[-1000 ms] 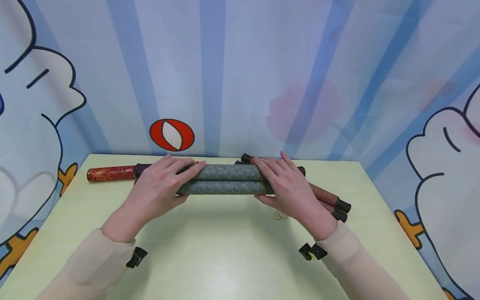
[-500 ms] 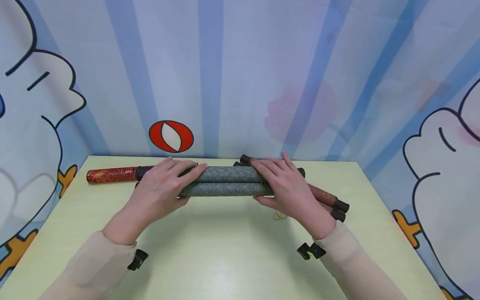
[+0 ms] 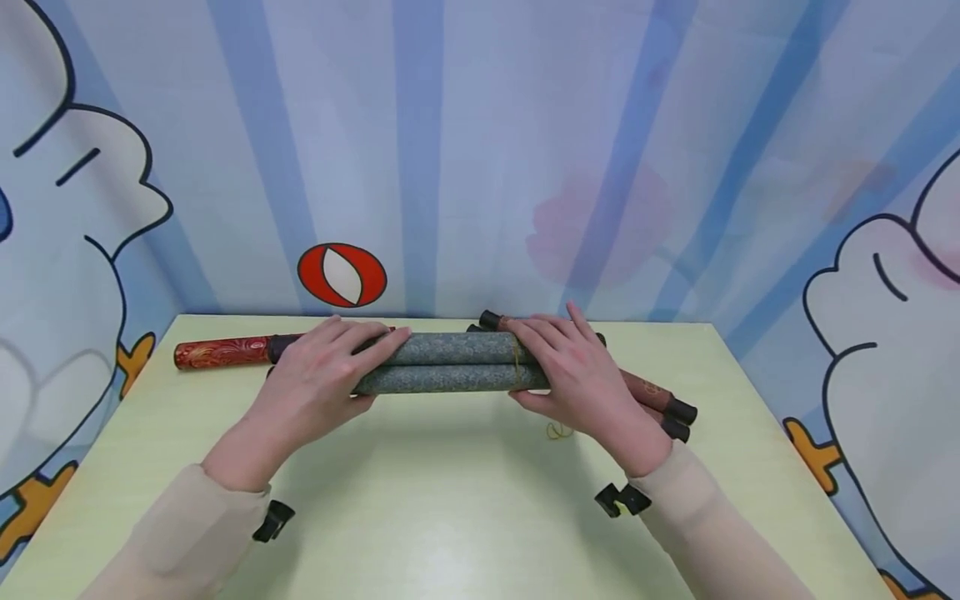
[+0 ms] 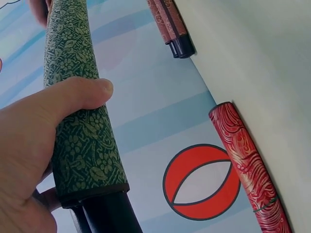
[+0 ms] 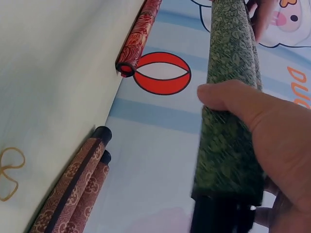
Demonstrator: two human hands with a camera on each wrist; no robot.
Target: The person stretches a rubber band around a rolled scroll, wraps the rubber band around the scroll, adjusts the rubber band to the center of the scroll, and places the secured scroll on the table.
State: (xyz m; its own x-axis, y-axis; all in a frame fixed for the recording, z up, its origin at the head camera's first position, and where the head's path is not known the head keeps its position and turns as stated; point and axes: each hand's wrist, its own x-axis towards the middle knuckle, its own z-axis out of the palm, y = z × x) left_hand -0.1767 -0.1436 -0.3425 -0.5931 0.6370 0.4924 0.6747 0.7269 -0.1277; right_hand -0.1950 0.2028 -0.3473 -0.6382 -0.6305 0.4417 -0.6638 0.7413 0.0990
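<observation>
A rolled scroll [image 3: 453, 379] in green patterned cloth spans between my hands, its two rolls lying side by side. Black end caps show beyond the cloth in both wrist views. My left hand [image 3: 318, 371] grips the left end, with the thumb [image 4: 92, 93] across the cloth in the left wrist view. The other end is gripped by my right hand [image 3: 581, 371], whose thumb [image 5: 218, 95] lies over the roll in the right wrist view. Near the right hand, a thin yellow band [image 3: 517, 358] goes round the scroll. Most of the curled fingers are hidden behind it.
On the pale table [image 3: 450, 517], a red swirl-patterned scroll [image 3: 225, 352] lies at the back left. A brown double-rolled scroll [image 3: 647, 390] with black ends lies partly behind the right hand. Loose yellow bands [image 3: 558, 431] rest nearby. A printed curtain [image 3: 480, 167] stands behind.
Both hands keep their grip on the green scroll in nearly the same place. The yellow band shows more clearly, slightly farther left of the right hand.
</observation>
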